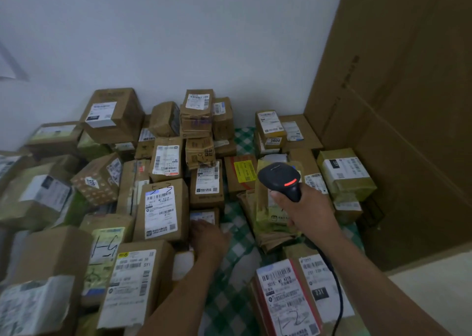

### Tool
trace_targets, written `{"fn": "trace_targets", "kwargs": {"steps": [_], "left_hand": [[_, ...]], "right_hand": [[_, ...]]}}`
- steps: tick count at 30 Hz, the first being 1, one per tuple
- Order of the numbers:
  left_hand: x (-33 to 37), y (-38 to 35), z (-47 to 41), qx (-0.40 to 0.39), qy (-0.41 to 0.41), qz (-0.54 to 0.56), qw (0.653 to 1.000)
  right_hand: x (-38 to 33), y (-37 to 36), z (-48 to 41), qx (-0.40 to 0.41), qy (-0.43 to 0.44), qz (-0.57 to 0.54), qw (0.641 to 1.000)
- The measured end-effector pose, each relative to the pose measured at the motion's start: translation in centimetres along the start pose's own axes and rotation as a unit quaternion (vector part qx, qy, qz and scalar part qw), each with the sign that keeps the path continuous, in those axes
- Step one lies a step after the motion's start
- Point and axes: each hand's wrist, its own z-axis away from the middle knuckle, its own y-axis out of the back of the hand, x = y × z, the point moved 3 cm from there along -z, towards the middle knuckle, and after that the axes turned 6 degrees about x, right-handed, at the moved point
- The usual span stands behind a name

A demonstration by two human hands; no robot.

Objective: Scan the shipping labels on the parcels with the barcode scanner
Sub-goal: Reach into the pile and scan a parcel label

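- Scanner [281, 179], red light [290, 183] on, gripped in right hand [306, 213].
- Left hand [209, 236] reaches a small box [204, 217]; grip too blurred to tell.
- Many parcels [161, 210] likely remain unscanned.

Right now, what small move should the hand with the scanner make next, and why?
Probably swing the scanner in the right hand down-left toward the small parcel that the left hand reaches: its label faces up, and the scanner sits off to its right.
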Motion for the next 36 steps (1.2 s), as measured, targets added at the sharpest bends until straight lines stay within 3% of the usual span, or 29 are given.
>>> {"fn": "trace_targets", "kwargs": {"steps": [11,18,22,30,36], "left_hand": [[-0.6,-3.0,1.8,0.046,0.061,0.111,0.991],[1.0,1.4,5.3,0.114,0.065,0.311,0.941],[1.7,5.7,8.1,0.154,0.033,0.417,0.895],[4.2,12.6,11.2,0.163,-0.091,0.417,0.889],[3.4,13.9,10.8,0.122,-0.124,0.508,0.844]], "right_hand": [[1.0,0.1,0.3,-0.008,-0.005,-0.036,0.999],[0.9,0.8,0.4,-0.021,0.003,-0.056,0.998],[0.0,1.3,0.7,-0.048,-0.003,-0.119,0.992],[-2.7,1.8,1.7,-0.093,0.003,-0.257,0.962],[-2.8,2.1,2.0,-0.108,-0.057,-0.331,0.936]]}}
